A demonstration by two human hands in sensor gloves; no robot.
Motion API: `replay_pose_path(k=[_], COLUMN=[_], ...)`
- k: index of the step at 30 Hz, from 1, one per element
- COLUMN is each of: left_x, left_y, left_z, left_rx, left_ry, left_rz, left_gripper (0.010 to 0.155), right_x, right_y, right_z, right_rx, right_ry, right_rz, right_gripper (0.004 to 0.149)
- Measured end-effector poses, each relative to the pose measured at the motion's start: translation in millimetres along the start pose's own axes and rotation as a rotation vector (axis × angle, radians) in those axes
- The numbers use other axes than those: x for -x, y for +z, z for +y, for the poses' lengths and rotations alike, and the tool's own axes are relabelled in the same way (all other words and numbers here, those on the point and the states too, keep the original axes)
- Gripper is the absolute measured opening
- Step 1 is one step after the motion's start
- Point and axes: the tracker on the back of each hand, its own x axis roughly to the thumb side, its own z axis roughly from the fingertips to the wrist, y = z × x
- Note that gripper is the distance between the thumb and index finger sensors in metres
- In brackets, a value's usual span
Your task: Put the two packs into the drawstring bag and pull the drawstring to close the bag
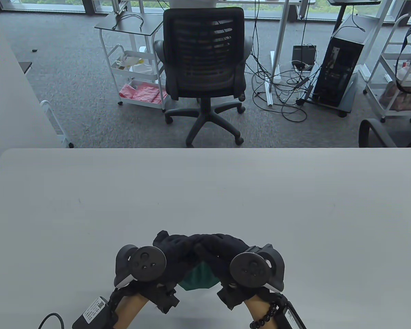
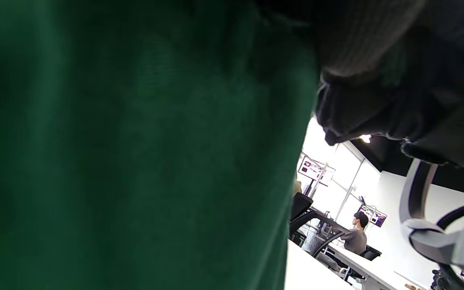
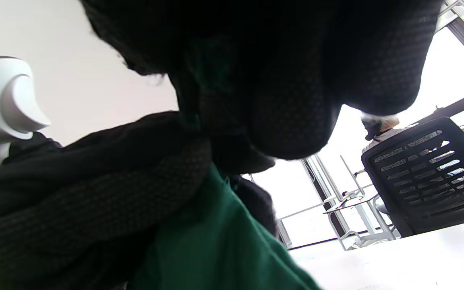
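Item: green drawstring bag [image 1: 198, 277], gathered between both gloved hands just above the near edge of the white table [image 1: 205, 192], mostly hidden beneath them. Left hand [image 1: 173, 246] and right hand [image 1: 222, 245] meet over its top, fingers of both curled onto the green cloth; the packs and the drawstring cannot be made out. Beyond the far edge: one black office chair [image 1: 205, 61].

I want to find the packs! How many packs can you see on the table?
0. No pack shows anywhere on the table. Both could be inside the green bag, which the left hand and right hand grip between them.
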Motion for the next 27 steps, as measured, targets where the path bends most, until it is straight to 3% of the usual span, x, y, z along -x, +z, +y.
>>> replay_pose_path(k=[16, 27], left_x=[11, 18], left_y=[9, 11], left_z=[8, 13], left_rx=[-0.009, -0.024], left_ry=[-0.147, -0.199], left_rz=[0.006, 0.031], left_gripper=[0.043, 0.042], right_x=[26, 37], right_y=[2, 2], right_z=[20, 13], right_rx=[-0.139, -0.124], right_ry=[-0.230, -0.300], right_rz=[0.096, 0.131], right_gripper=[0.037, 0.037])
